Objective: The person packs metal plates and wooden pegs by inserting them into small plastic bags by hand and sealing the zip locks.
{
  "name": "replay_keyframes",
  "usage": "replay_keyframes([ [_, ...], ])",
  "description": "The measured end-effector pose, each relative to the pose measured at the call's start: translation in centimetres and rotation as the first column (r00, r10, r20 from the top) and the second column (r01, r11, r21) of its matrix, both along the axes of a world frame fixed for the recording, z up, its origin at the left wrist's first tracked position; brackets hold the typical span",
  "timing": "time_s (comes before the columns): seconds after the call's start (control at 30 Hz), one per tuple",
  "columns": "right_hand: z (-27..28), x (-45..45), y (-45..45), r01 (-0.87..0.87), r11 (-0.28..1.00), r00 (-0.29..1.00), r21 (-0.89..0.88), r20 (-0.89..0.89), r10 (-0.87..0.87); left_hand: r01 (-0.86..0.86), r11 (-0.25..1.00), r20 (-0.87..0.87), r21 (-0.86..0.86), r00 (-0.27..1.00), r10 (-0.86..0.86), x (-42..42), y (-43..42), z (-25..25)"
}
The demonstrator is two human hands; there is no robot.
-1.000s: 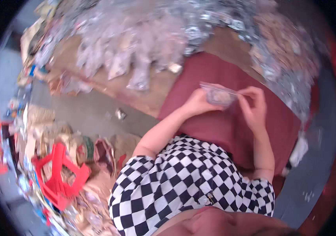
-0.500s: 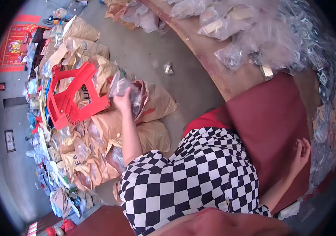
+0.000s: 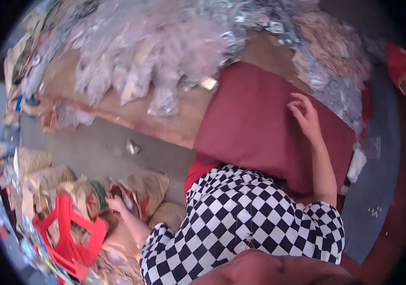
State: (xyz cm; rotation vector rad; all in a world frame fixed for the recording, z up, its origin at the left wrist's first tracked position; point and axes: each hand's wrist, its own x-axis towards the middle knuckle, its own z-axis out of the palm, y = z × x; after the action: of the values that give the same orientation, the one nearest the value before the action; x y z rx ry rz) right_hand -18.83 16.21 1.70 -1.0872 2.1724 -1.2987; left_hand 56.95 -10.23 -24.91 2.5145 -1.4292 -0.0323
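Note:
My left hand [image 3: 116,204] is at the mouth of a brown paper sack [image 3: 148,187], small and blurred, and its fingers are hard to make out. No clear bag shows in it. A red plastic stool [image 3: 72,232] lies tipped close by on the sacks. My right hand [image 3: 306,116] hovers over or rests lightly on a maroon sheet [image 3: 255,114] across my lap; its fingers are apart and hold nothing.
A heap of clear plastic bags [image 3: 165,42] with small parts covers the brown table [image 3: 117,116] ahead. More paper sacks [image 3: 46,178] stand at the left. One small clear packet [image 3: 133,147] lies on the floor. A red bag [image 3: 403,76] is at the far right.
The view has swung right, toward the table. My left hand held a clear plastic bag before; that bag is no longer seen in it. My right hand has lifted and moved further over the maroon sheet.

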Motion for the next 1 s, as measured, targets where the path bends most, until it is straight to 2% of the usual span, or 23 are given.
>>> replay_keyframes([
  [0.03, -0.4, -0.8, 0.2, -0.006, 1.0, 1.0, -0.006, 0.001, 0.006, 0.116, 0.978, -0.013, -0.173, 0.993, -0.12, -1.7, -0.2, 1.2],
  [0.1, -0.2, -2.0, -0.5, -0.033, 0.997, 0.999, 0.068, -0.009, 0.034, 0.11, 0.967, -0.101, -0.228, 0.986, -0.136, -5.5, -1.4, 4.5],
  [0.17, -0.8, -2.8, -1.7, -0.026, 0.998, 1.0, 0.053, 0.008, 0.026, 0.146, 0.959, -0.121, -0.243, 0.976, -0.179, -7.0, -2.3, 4.9],
  [0.23, -1.0, -3.0, -3.6, -0.104, 0.994, 0.994, 0.036, -0.013, 0.105, 0.079, 0.987, -0.198, -0.137, 0.975, -0.105, -9.0, -1.0, 6.4],
  [0.27, -0.7, -2.2, -4.5, -0.115, 0.993, 0.992, 0.029, -0.052, 0.116, 0.007, 0.987, -0.303, -0.164, 0.951, -0.057, -8.4, -0.3, 5.2],
  [0.3, -0.7, -1.4, -5.1, -0.145, 0.989, 0.986, 0.022, -0.079, 0.147, 0.133, 0.981, -0.436, -0.143, 0.881, -0.184, -4.0, -0.3, 0.4],
  [0.33, -1.9, -1.3, -5.5, -0.18, 0.983, 0.981, 0.031, -0.069, 0.182, 0.131, 0.934, -0.631, -0.332, 0.706, -0.323, -3.5, 1.3, -0.7],
  [0.37, -2.3, -1.3, -5.9, -0.196, 0.974, 0.973, 0.117, -0.102, 0.208, 0.43, 0.872, -0.061, -0.233, 0.889, -0.455, -2.2, 3.2, -1.4],
  [0.4, -2.5, -1.1, -5.9, -0.174, 0.968, 0.978, 0.18, -0.08, 0.191, 0.103, 0.895, -0.107, 0.433, 0.992, -0.063, -7.1, 4.3, 5.2],
  [0.43, -2.9, -1.3, -5.8, -0.202, 0.963, 0.95, 0.179, -0.205, 0.237, 0.442, 0.832, -0.293, 0.336, 0.888, -0.354, -1.1, 5.3, -1.6],
  [0.47, -3.9, -2.1, -5.5, -0.197, 0.968, 0.966, 0.156, -0.137, 0.219, 0.39, 0.889, -0.431, 0.242, 0.864, -0.262, 2.4, 7.8, -8.0],
  [0.53, -5.4, -3.4, -4.8, -0.182, 0.979, 0.979, 0.088, -0.08, 0.189, 0.285, 0.909, -0.4, 0.305, 0.904, -0.149, -4.0, 9.7, 0.1],
  [0.57, -5.6, -3.5, -5.0, -0.173, 0.98, 0.978, 0.096, -0.102, 0.183, 0.018, 0.802, -0.124, 0.598, 0.99, 0.071, -4.6, 8.9, 0.4],
  [0.63, -5.3, -3.3, -5.1, -0.152, 0.981, 0.976, 0.118, -0.138, 0.168, 0.034, 0.818, -0.07, 0.574, 0.998, 0.008, -4.7, 9.5, 0.7],
  [0.7, -5.7, -3.6, -5.3, -0.161, 0.979, 0.967, 0.127, -0.179, 0.182, -0.012, 0.836, -0.028, 0.549, 0.999, 0.033, -3.8, 9.7, -0.2],
  [0.77, -6.0, -3.6, -5.5, -0.172, 0.976, 0.954, 0.134, -0.225, 0.2, -0.045, 0.905, -0.071, 0.423, 0.994, 0.083, -2.7, 9.8, -0.4],
  [0.8, -6.2, -3.8, -5.5, -0.178, 0.974, 0.937, 0.143, -0.277, 0.212, -0.037, 0.884, -0.026, 0.466, 0.998, 0.055, -3.0, 10.0, -0.1],
  [0.87, -6.2, -3.9, -5.5, -0.199, 0.969, 0.913, 0.149, -0.33, 0.238, 0.236, 0.762, -0.092, 0.603, 0.969, -0.228, -2.3, 11.7, -4.0],
  [0.9, -6.1, -3.7, -5.5, -0.209, 0.969, 0.91, 0.132, -0.335, 0.242, 0.308, 0.76, -0.101, 0.572, 0.946, -0.308, -4.2, 14.0, -4.7],
  [0.93, -6.0, -3.3, -5.2, -0.213, 0.97, 0.909, 0.115, -0.34, 0.24, 0.413, 0.79, -0.142, 0.453, 0.908, -0.393, -6.6, 15.8, -3.6],
  [1.0, -5.3, -2.6, -4.6, -0.237, 0.965, 0.895, 0.113, -0.361, 0.262, 0.325, 0.851, -0.137, 0.413, 0.946, -0.295, -9.3, 17.9, -3.1],
])
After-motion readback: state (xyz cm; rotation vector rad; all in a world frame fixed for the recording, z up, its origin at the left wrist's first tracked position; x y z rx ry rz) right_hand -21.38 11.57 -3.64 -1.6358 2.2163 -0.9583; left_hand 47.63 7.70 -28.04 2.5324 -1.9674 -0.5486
